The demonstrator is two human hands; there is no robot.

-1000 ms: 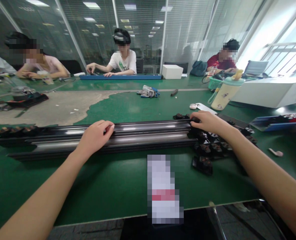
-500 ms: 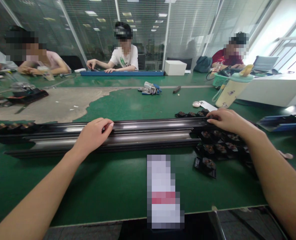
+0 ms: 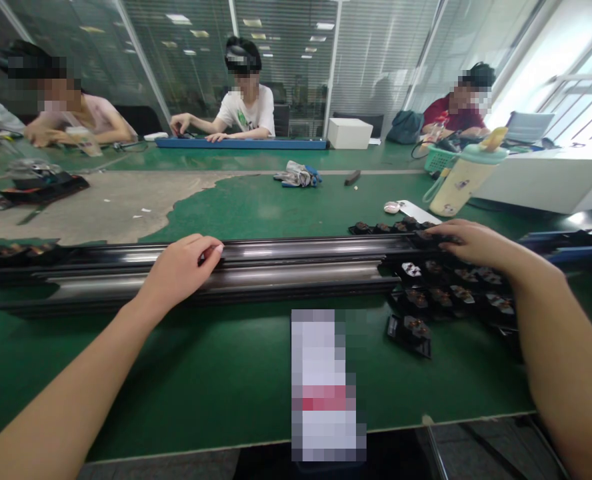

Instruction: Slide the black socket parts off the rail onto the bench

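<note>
Two long black rails with shiny, trough-like inner faces lie side by side on the green table, a far rail [image 3: 301,249] and a near rail [image 3: 296,275]. My left hand [image 3: 181,270] is closed over the far rail, thumb and fingers pinched at its edge. At the right end of that rail, my right hand [image 3: 471,243] has its fingers curled down around a small black part, largely hidden beneath them. Several black parts with coppery pieces [image 3: 441,297] are grouped below that hand. One such black part [image 3: 411,333] sits apart, closer to me.
A pixelated phone-like object [image 3: 323,387] lies at the table's front edge. Gloves [image 3: 299,175], a yellow tumbler [image 3: 466,179] and a white box [image 3: 350,133] stand or lie farther back. Across the table, a person [image 3: 246,110] handles a long blue rail [image 3: 241,143]; other people sit on both sides.
My right hand has shifted a little to the right along the far rail's end. My left hand and the rails' left ends appear slightly farther left in view.
</note>
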